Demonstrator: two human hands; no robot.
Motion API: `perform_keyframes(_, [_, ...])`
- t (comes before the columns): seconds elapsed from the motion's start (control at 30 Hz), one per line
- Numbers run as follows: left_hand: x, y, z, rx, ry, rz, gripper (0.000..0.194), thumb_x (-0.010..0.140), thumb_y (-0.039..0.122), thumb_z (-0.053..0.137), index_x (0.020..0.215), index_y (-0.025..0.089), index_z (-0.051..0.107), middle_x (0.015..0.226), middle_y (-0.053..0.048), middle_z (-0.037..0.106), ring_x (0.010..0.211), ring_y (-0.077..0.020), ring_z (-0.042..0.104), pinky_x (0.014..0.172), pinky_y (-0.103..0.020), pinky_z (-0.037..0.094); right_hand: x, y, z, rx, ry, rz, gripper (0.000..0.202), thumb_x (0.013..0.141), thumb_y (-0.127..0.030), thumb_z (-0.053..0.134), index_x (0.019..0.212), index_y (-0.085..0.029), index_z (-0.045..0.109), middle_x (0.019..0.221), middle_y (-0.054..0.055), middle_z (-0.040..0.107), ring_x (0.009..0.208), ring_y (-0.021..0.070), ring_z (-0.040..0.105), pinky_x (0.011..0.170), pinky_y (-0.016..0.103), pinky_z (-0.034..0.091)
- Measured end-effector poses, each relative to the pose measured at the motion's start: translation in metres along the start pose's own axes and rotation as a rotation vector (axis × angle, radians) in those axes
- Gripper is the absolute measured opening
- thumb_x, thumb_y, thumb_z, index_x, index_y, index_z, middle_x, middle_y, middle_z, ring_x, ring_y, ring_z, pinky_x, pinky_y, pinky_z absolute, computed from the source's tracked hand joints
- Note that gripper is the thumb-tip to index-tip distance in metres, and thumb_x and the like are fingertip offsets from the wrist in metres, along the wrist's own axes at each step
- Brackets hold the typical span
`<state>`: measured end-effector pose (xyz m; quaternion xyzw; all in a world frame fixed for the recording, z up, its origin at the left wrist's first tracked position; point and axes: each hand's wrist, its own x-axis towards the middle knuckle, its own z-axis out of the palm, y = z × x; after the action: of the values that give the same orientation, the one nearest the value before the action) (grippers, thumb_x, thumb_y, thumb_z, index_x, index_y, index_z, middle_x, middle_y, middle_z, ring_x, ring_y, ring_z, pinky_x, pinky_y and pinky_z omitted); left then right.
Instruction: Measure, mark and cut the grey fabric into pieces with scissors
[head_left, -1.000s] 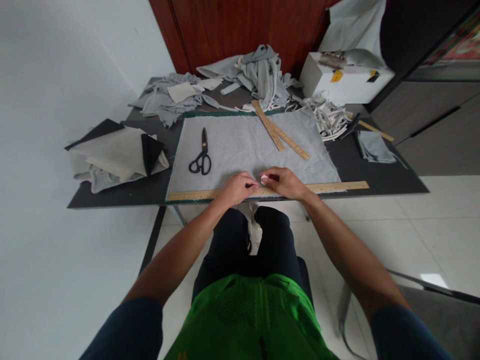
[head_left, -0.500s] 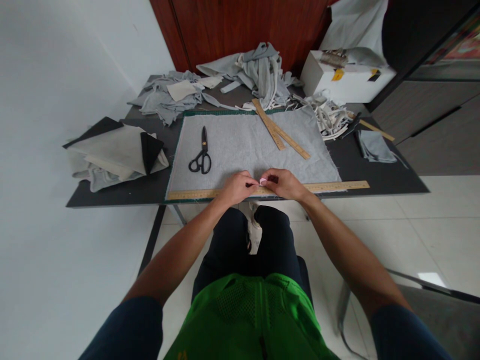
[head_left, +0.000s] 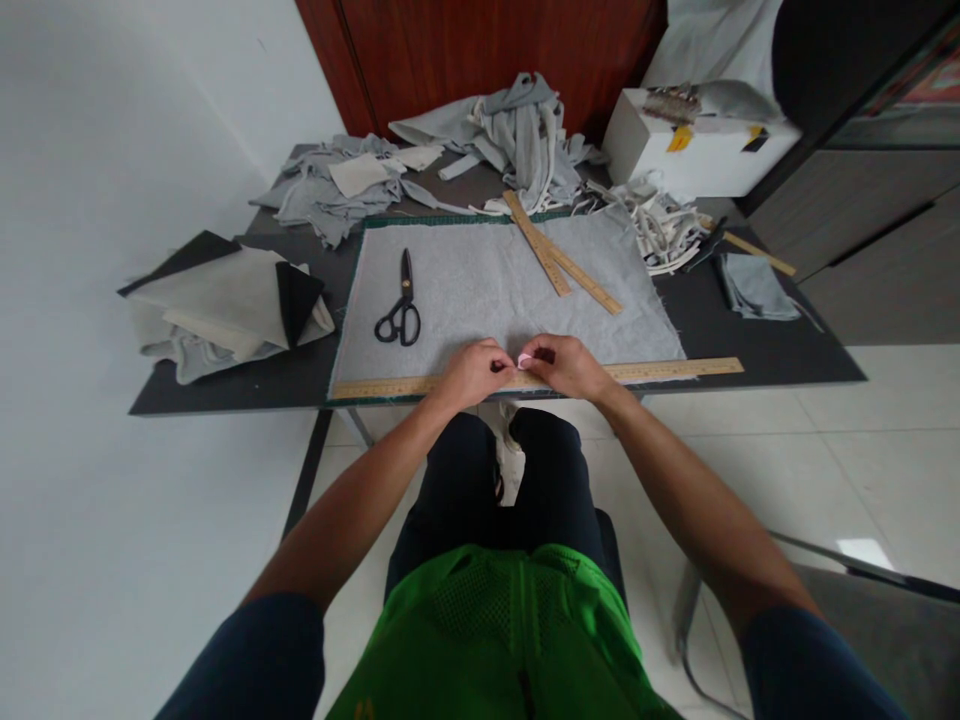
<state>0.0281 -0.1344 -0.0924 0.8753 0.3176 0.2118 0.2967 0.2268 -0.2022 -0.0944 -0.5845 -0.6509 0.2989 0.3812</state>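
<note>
A grey cloth (head_left: 465, 280) lies spread on the table, with a long wooden ruler (head_left: 660, 371) along its front edge. My left hand (head_left: 478, 372) rests over the ruler near its middle, fingers pinched together; what they hold, if anything, is too small to name. Just right of it, my right hand (head_left: 564, 366) is closed on a small pink piece (head_left: 524, 360). The fingertips of both hands nearly meet. Black scissors (head_left: 405, 305) lie on the cloth at the left. Two shorter wooden rulers (head_left: 581, 277) cross on the cloth at the back right.
Folded grey and black fabric (head_left: 225, 300) lies at the table's left end. Fabric scraps (head_left: 330, 190) are heaped along the back. A white box (head_left: 705, 150) stands at the back right, and a folded grey cloth (head_left: 756, 288) lies on the right. A chair (head_left: 862, 610) stands at lower right.
The view has shifted very slightly. Both hands keep nearly the same place and the same pinched pose; nothing else has visibly moved.
</note>
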Motion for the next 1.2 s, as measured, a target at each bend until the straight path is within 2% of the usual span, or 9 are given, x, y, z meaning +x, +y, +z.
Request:
perform_keyframes(0.17, [0.0002, 0.0013, -0.0013, 0.017, -0.009, 0.011, 0.012, 0.084, 0.015, 0.067, 0.08, 0.018, 0.078, 0.08, -0.002, 0.066, 0.07, -0.0125, 0.058, 0.065, -0.025, 0.042, 0.0007, 0.0017, 0.0019, 0.002, 0.048, -0.001, 0.019, 0.085, -0.037, 0.069, 0.083, -0.018, 0.072, 0.077, 0.004, 0.071, 0.069, 0.0163, 0.059, 0.069, 0.03, 0.046])
perform_keyframes(0.37, [-0.0006, 0.002, -0.0013, 0.013, -0.003, 0.007, 0.014, 0.086, 0.017, 0.066, 0.077, 0.018, 0.077, 0.079, -0.001, 0.066, 0.069, -0.0123, 0.057, 0.064, -0.025, 0.042, 0.0006, -0.0001, 0.0019, 0.002, 0.003, 0.014, 0.017, 0.085, -0.035, 0.069, 0.082, -0.019, 0.072, 0.073, 0.003, 0.069, 0.067, 0.0164, 0.057, 0.066, 0.03, 0.045])
perform_keyframes(0.57, [0.0003, 0.0005, -0.0003, 0.005, -0.012, -0.001, 0.011, 0.084, 0.016, 0.069, 0.08, 0.018, 0.078, 0.081, -0.002, 0.066, 0.07, -0.0123, 0.057, 0.065, -0.025, 0.041, 0.0009, -0.0004, 0.0037, 0.009, 0.07, 0.018, 0.016, 0.084, -0.034, 0.069, 0.082, -0.019, 0.072, 0.075, 0.004, 0.07, 0.068, 0.0164, 0.057, 0.068, 0.031, 0.045])
perform_keyframes(0.73, [-0.0002, 0.0016, -0.0006, -0.003, -0.002, 0.01, 0.013, 0.085, 0.015, 0.067, 0.077, 0.017, 0.077, 0.079, -0.002, 0.065, 0.069, -0.0121, 0.056, 0.064, -0.025, 0.041, 0.0007, -0.0003, 0.0029, -0.001, 0.009, 0.019, 0.016, 0.084, -0.034, 0.068, 0.081, -0.019, 0.072, 0.073, 0.003, 0.069, 0.066, 0.0162, 0.057, 0.066, 0.03, 0.044])
perform_keyframes(0.9, [-0.0001, 0.0027, -0.0013, 0.001, -0.005, 0.0, 0.012, 0.085, 0.014, 0.068, 0.078, 0.018, 0.077, 0.08, -0.002, 0.066, 0.069, -0.012, 0.056, 0.064, -0.025, 0.041, 0.0009, -0.0016, 0.0033, 0.007, 0.059, 0.029, 0.016, 0.084, -0.034, 0.068, 0.081, -0.018, 0.072, 0.075, 0.003, 0.07, 0.066, 0.016, 0.057, 0.066, 0.03, 0.045])
perform_keyframes(1.07, [-0.0005, 0.0026, -0.0015, -0.002, -0.009, 0.006, 0.013, 0.085, 0.015, 0.067, 0.077, 0.018, 0.077, 0.079, -0.002, 0.066, 0.069, -0.0122, 0.056, 0.065, -0.026, 0.042, 0.0008, -0.0024, 0.0028, 0.006, 0.005, 0.02, 0.015, 0.084, -0.033, 0.068, 0.081, -0.019, 0.072, 0.073, 0.003, 0.069, 0.067, 0.0164, 0.057, 0.066, 0.03, 0.045])
perform_keyframes(1.2, [-0.0001, 0.0014, -0.0009, -0.002, -0.003, 0.006, 0.013, 0.084, 0.014, 0.067, 0.077, 0.019, 0.077, 0.079, -0.001, 0.066, 0.068, -0.012, 0.056, 0.064, -0.025, 0.042, 0.0027, -0.0009, 0.0048, 0.005, 0.066, 0.038, 0.015, 0.084, -0.033, 0.068, 0.08, -0.019, 0.071, 0.074, 0.003, 0.07, 0.067, 0.0164, 0.057, 0.067, 0.031, 0.045])
